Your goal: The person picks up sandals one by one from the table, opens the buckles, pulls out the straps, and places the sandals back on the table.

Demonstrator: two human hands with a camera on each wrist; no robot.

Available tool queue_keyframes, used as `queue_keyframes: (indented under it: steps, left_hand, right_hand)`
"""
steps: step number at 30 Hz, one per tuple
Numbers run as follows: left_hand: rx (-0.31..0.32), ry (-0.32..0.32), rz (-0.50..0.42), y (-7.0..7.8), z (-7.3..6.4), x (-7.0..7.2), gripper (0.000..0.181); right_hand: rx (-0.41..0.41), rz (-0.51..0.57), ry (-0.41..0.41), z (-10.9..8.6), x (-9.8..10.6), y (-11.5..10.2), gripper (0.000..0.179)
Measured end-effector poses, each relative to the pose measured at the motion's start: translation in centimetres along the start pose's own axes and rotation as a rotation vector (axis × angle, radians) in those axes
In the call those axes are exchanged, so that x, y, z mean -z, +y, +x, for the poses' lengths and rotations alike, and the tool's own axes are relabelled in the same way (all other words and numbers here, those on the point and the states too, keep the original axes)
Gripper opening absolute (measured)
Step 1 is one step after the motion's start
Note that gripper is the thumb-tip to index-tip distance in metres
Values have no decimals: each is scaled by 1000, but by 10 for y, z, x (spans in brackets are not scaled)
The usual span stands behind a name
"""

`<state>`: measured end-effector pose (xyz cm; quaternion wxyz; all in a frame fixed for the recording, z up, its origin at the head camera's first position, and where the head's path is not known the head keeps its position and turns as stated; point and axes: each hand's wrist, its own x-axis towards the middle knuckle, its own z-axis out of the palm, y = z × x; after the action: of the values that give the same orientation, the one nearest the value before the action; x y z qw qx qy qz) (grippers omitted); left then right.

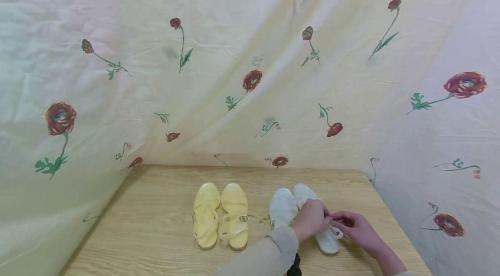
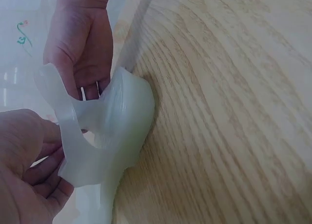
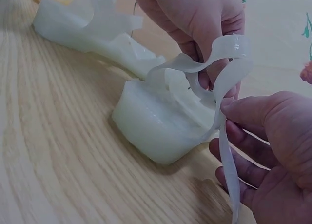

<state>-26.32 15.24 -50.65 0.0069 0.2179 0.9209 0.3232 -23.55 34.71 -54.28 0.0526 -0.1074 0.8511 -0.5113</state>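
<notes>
Both hands are at the ankle strap of a white sandal [image 1: 329,244], the right one of a pair, which stands on the table with its toe facing away. My right hand [image 1: 358,229] pinches the thin, pale strap [image 3: 229,168] between thumb and fingers, and the strap's end hangs down past the palm. At the sandal's other side, my left hand [image 1: 312,218] grips the upper part of the strap, its fingers partly hidden behind it. The other white sandal [image 1: 282,207] stands just to the left, untouched, its heel hidden behind the left arm in the head view.
A pair of yellow sandals, the left one [image 1: 206,213] and the right one [image 1: 235,198], stands further left on the wooden table [image 1: 156,219]. Flower-printed cloth [image 1: 211,106] hangs behind and along both sides. A small black object [image 1: 294,266] shows beside the left sleeve.
</notes>
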Motion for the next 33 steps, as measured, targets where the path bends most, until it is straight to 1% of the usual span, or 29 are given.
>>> queue_keyframes:
  steps: [3, 5, 7, 11, 13, 14, 17, 20, 21, 24, 27, 30, 33]
  left_hand:
    - [1, -1, -22, -1, -2, -3, 9]
    - [6, 5, -55, -2, -4, -5, 9]
    - [21, 10, -114, -4, -6, -9, 9]
    - [58, 25, -245, -8, -10, -16, 8]
    - [65, 24, -283, -11, -10, -19, 7]
    - [59, 23, -286, -12, -10, -20, 7]
    - [7, 7, -228, -15, -9, -18, 4]
    - [-50, -19, -83, -13, -7, -12, 4]
    - [-54, -34, -33, -10, -7, -10, 4]
    - [-33, -79, 86, 0, -8, -5, 3]
    - [-30, -128, 150, 5, -8, 6, 5]
    - [-75, -168, 222, 3, -8, 22, 5]
    - [-115, -215, 259, -1, -8, 34, 5]
  right_hand:
    - [-24, 18, -13, -1, -1, 1, 35]
    - [-30, 26, -29, -1, -1, 2, 36]
    - [-42, 45, -30, -2, -2, 4, 36]
    - [-26, 60, -37, -4, -4, 7, 36]
    - [-34, 68, -25, -6, -7, 9, 35]
    - [-36, 67, -21, -7, -7, 10, 35]
    - [-40, 72, -13, -11, -9, 12, 36]
    - [-15, 72, -25, -15, -9, 13, 36]
    - [-8, 73, -32, -17, -9, 14, 36]
    - [8, 65, -51, -19, -9, 13, 35]
    - [19, 68, -59, -18, -11, 7, 33]
    - [51, 102, -72, -14, -16, -2, 32]
    - [60, 164, -81, -11, -22, -7, 33]
